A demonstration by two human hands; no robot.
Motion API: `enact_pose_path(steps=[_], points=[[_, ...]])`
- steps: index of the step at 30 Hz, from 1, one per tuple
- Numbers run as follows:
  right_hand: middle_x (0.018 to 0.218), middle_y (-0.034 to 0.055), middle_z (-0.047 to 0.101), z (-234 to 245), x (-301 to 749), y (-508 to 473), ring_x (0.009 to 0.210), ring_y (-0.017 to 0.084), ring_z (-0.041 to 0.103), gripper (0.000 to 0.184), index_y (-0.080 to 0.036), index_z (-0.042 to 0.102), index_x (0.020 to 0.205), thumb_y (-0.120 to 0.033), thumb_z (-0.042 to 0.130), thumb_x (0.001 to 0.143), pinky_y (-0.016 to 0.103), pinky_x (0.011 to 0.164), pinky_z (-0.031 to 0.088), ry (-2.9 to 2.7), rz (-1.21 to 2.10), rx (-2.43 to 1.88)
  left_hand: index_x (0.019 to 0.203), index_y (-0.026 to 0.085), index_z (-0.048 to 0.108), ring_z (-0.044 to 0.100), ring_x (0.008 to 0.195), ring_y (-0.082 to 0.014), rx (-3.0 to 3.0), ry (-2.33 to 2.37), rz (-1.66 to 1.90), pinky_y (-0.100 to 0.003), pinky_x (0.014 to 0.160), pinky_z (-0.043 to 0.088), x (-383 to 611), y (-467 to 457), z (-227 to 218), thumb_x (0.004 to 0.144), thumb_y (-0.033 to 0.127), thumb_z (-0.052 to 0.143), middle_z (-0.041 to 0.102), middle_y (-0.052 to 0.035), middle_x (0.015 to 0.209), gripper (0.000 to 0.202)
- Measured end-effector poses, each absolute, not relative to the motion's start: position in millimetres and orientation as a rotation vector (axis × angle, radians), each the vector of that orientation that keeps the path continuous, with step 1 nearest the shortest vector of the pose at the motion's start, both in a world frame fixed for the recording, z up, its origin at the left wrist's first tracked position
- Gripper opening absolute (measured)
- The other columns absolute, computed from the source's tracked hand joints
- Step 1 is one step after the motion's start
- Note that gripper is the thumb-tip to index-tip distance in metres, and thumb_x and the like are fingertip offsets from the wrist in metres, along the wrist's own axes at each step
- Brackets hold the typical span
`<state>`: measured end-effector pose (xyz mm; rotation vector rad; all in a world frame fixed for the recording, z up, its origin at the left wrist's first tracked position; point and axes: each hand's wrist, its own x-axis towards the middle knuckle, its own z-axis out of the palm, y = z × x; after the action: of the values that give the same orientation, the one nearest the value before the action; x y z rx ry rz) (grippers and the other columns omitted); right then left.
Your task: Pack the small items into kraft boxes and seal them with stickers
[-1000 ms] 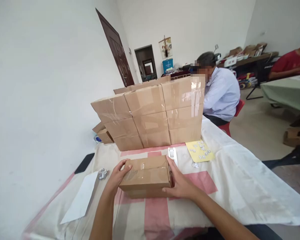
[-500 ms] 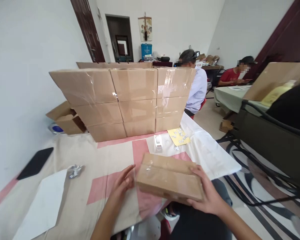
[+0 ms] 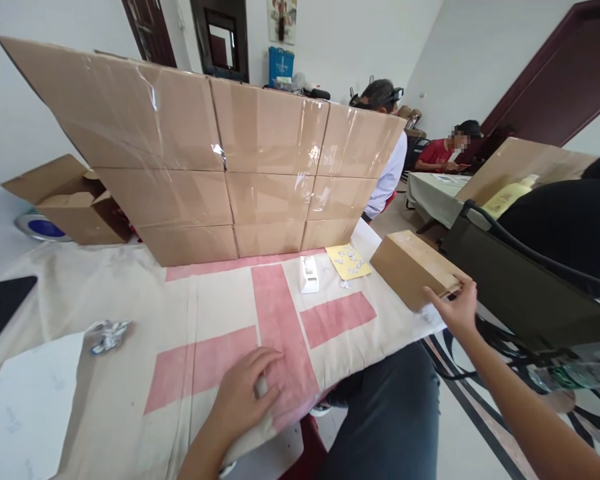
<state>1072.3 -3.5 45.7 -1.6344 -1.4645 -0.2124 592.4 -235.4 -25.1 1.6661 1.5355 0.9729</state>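
Observation:
My right hand [image 3: 457, 303] grips the near end of a small brown cardboard box [image 3: 405, 270], thumb on one side and fingers over the other. The box is tilted at the right end of the table, over its white sheet. My left hand [image 3: 253, 387] rests near the table's front edge on the pink-and-cream cloth [image 3: 220, 313], fingers apart and holding nothing. Beyond the hands, a white tape dispenser [image 3: 309, 275] stands next to a yellow sheet [image 3: 347, 261] with several small silvery pieces on it.
A wall of stacked, taped cardboard boxes [image 3: 270, 147] stands across the back. To the left are an open carton [image 3: 83, 210], a black phone-like slab [image 3: 5, 310], white paper [image 3: 35, 400] and crumpled silvery wrapping [image 3: 107, 335]. A dark chair [image 3: 520, 280] and co-workers are at right.
My right hand has carried the box rightward, away from my lap. My left hand has come off beside the box and lowered to the cloth. The view has also shifted.

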Motion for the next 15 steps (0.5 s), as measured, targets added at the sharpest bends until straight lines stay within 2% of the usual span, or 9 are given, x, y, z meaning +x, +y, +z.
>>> enact_pose_path(steps=[5, 9, 13, 15], points=[[0.122, 0.0216, 0.054, 26, 1045, 76, 0.119, 0.038, 0.051, 0.099, -0.012, 0.050, 0.128, -0.081, 0.067, 0.060, 0.053, 0.105, 0.044, -1.523, -0.158, -1.640, 0.117, 0.031, 0.074, 0.071, 0.109, -0.0309, 1.779, 1.562, 0.941, -0.040, 0.092, 0.057, 592, -234, -31, 0.084, 0.042, 0.069, 0.075, -0.0085, 0.121, 0.035], [0.133, 0.0292, 0.046, 36, 1005, 130, 0.123, 0.038, 0.050, 0.103, -0.005, 0.042, 0.140, -0.067, 0.077, 0.066, 0.048, 0.103, 0.044, -1.468, -0.097, -1.768, 0.114, 0.031, 0.075, 0.073, 0.104, -0.0307, 1.823, 1.548, 0.974, -0.039, 0.089, 0.059, 591, -235, -35, 0.083, 0.040, 0.072, 0.076, -0.0087, 0.117, 0.033], [0.144, 0.0324, 0.037, 53, 963, 171, 0.115, 0.035, 0.060, 0.100, -0.011, 0.035, 0.150, -0.060, 0.078, 0.074, 0.044, 0.096, 0.046, -1.450, 0.043, -2.026, 0.115, 0.029, 0.073, 0.072, 0.103, -0.0281, 1.856, 1.548, 0.980, -0.038, 0.089, 0.059, 594, -236, -32, 0.084, 0.032, 0.069, 0.075, -0.0078, 0.116, 0.031], [0.145, 0.0323, 0.039, 65, 948, 184, 0.115, 0.034, 0.062, 0.100, -0.015, 0.034, 0.153, -0.060, 0.078, 0.075, 0.045, 0.094, 0.048, -1.497, 0.132, -2.116, 0.115, 0.027, 0.071, 0.071, 0.104, -0.0263, 1.863, 1.556, 0.955, -0.038, 0.090, 0.058, 595, -236, -28, 0.085, 0.028, 0.066, 0.075, -0.0071, 0.116, 0.031]])
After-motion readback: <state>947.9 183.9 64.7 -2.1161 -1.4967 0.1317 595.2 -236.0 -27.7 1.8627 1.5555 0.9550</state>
